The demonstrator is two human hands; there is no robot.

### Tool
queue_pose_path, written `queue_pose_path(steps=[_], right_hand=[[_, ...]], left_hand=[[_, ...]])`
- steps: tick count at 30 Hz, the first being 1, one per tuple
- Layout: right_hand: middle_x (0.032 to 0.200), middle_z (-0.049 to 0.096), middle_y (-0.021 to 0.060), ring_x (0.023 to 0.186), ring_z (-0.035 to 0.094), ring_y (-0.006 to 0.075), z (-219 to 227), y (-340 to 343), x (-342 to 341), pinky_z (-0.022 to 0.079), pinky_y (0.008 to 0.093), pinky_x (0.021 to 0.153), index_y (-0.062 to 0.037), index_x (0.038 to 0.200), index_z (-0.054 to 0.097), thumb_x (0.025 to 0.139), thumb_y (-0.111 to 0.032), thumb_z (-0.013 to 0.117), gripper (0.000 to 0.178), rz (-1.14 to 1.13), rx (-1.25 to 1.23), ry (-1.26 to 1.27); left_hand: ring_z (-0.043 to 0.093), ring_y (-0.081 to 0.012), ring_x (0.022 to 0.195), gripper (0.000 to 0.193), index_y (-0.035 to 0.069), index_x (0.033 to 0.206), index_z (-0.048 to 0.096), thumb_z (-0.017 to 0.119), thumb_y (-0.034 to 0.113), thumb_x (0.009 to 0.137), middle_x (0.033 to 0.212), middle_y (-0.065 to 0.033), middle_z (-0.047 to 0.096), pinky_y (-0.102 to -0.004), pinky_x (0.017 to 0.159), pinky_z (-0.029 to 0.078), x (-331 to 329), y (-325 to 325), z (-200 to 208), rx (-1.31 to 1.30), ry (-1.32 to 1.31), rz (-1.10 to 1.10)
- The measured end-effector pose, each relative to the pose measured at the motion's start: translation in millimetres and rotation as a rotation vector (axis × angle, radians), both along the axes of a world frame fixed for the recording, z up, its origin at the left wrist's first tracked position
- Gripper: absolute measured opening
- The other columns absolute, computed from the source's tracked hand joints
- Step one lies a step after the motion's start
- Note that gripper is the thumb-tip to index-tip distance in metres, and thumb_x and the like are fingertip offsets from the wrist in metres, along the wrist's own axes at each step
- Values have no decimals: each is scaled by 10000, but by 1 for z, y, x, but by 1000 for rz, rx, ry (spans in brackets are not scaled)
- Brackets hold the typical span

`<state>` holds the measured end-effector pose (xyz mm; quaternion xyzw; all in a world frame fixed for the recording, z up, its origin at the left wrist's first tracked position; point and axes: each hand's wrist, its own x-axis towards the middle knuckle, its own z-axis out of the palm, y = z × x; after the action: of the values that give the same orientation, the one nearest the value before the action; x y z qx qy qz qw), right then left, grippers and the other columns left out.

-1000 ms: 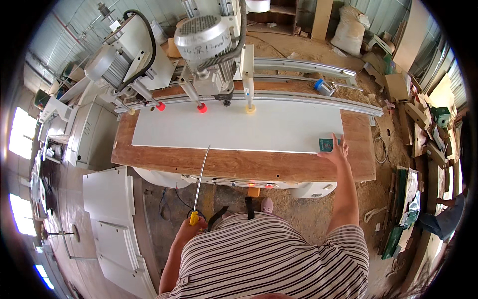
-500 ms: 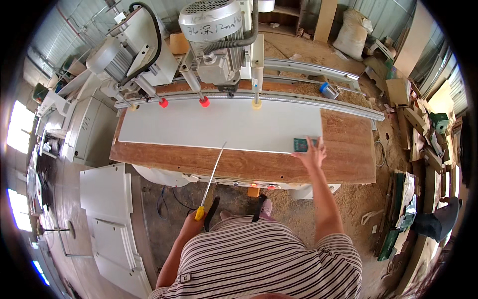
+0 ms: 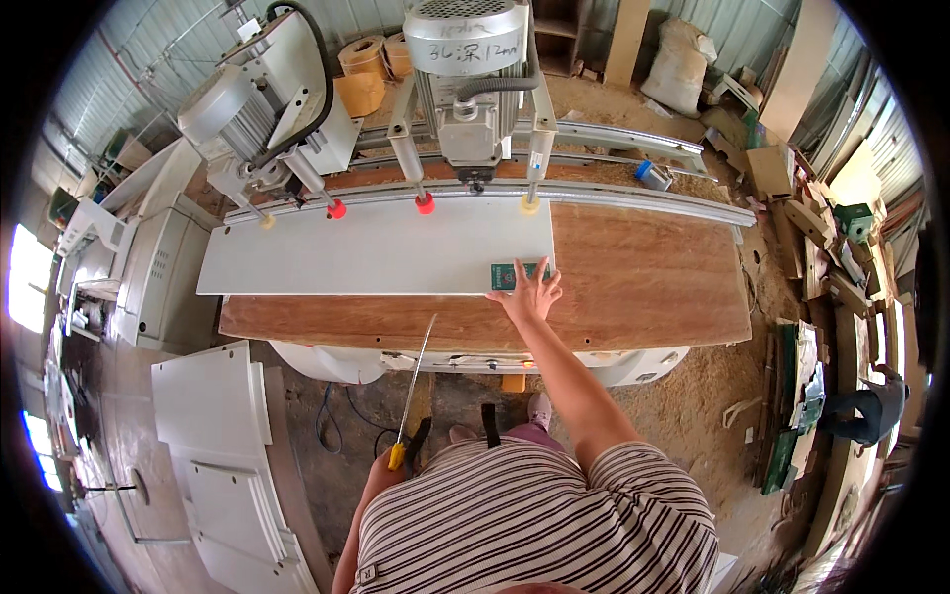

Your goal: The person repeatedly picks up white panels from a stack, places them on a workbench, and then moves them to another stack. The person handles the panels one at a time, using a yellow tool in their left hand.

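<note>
A long white panel (image 3: 376,252) lies on the brown wooden table of a drilling machine, its front edge reaching past the table at the left. My right hand (image 3: 529,294) rests at the panel's right front corner, fingers spread over a dark green printed rectangle (image 3: 503,276); whether that is a label or a thin box I cannot tell. Low at my left side, my left hand (image 3: 384,473) is closed round the yellow handle of a long thin metal rod (image 3: 420,368). Its slim shaft points up toward the table's front edge, apart from the panel.
Motor drill heads (image 3: 470,94) stand over the panel, with red and yellow-tipped clamp rods (image 3: 425,203) at its back. White panels (image 3: 208,396) are stacked at left. Scrap boards (image 3: 792,406) and a person (image 3: 866,411) are at far right. A blue-topped container (image 3: 653,175) sits behind the rail.
The white panel has slid left, baring more of the table's right side. My right hand has moved left with it. The rod in my left hand has dropped a little and stands steeper.
</note>
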<state>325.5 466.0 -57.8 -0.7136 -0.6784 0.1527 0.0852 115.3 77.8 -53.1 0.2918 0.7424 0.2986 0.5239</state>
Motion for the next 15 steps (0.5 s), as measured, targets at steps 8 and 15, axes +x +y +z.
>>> queue_pose_path(steps=[8,15], right_hand=[[1525,157,168,1342,174,467,4,-8,-25,274,565,1007,-348,1376,422,587,-662,736,905,10,5,-75],[1532,132,155,1358,159,473,17,-9,-27,264,557,1047,-356,1406,365,630,-676,703,905,19,-76,-122]], left_hand=[[613,-215,763,175,32,1004,589,576,72,834,827,-126,627,-315,689,462,-42,-23,-4,55,194,-158],[620,-205,765,110,27,974,583,568,89,884,823,-137,629,-315,677,466,-42,-15,32,79,164,-151]])
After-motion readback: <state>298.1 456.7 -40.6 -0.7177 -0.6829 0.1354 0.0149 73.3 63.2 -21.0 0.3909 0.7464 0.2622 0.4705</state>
